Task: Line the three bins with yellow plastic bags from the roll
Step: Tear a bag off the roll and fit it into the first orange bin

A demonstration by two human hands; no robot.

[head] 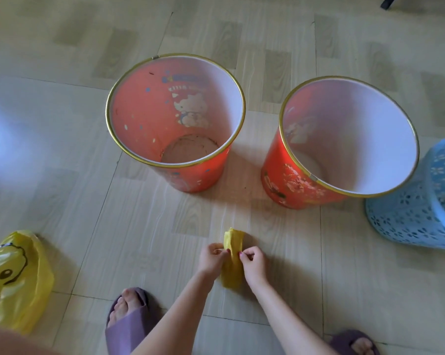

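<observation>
Both hands low at centre, pinching one folded yellow bag (232,254) between them. Left hand (213,258) gripped its left edge with thumb and fingertips; right hand (253,262) gripped the right edge the same way. Neither hand was open. The bag's long axis ran roughly 12 to 6 o'clock, top end poking out past the fingers toward 12, bottom end hanging below the wrists toward 6. It looked still folded flat, mouth not yet spread; judged step: separating the layers to open it.

Key relation: left red bin (129,103) stood at about 11 o'clock from the hands, right red bin (288,180) at about 1 o'clock, both upright, unlined and well apart from the bag. Right bin looked a bit nearer the right hand. Blue perforated bin (405,219) lay at 3 o'clock, touching or just beside the right red bin, cut off by the frame edge; its liner state couldn't be told.

The roll itself wasn't identifiable. A printed yellow bag (19,278) sat on the floor (62,190) at 9 o'clock, partly cut off; contents hidden. Purple slippers (129,319) at 6 o'clock.
</observation>
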